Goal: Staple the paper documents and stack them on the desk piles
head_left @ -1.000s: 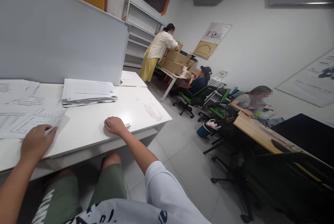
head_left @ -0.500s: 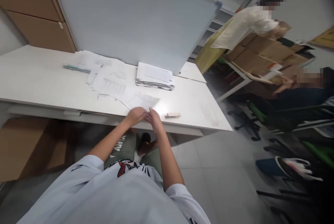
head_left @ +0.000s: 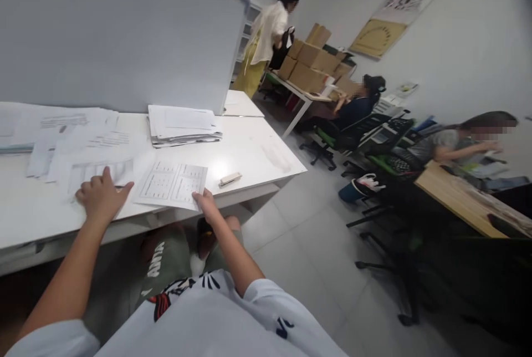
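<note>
Here, right hand [head_left: 206, 203] pinched the printed sheet's [head_left: 172, 184] near right corner; stapler [head_left: 230, 179] lay just right; left hand [head_left: 101, 197] flat on papers [head_left: 83, 143].

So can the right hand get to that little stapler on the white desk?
Probably yes. The right hand pinches the printed sheet at the desk edge, and the small beige stapler lies just beyond it on the white desk, with only bare desktop between.

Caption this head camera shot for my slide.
Right hand grips a printed sheet at the desk edge; left hand presses papers.
</note>
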The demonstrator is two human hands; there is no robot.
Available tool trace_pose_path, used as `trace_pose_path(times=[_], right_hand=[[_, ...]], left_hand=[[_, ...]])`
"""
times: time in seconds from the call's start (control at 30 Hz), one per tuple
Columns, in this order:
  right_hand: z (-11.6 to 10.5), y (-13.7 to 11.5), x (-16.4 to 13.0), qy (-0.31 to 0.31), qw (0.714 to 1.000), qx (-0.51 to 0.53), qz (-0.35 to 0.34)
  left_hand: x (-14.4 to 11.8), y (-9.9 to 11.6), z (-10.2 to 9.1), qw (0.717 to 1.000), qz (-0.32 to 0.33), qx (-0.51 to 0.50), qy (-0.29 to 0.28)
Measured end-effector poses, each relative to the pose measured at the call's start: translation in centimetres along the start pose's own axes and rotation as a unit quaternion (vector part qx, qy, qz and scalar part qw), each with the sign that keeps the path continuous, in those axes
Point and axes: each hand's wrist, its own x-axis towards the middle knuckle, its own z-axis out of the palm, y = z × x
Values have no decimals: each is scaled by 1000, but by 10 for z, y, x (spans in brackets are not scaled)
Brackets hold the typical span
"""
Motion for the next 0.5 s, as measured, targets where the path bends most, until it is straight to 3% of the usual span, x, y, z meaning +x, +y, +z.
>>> trace_pose_path(times=[0.17,0.37,0.5], right_hand=[[0,6,1,22,1000,-5,-5],[6,10,-9,49,999,-18,-3],[9,12,-19,57,998,-7,-19]], left_hand=[[-6,3,-2,999,11,34,-21],[-12,6,-6,998,-22,50,-1],[-10,9,-7,997,-44,53,-28]])
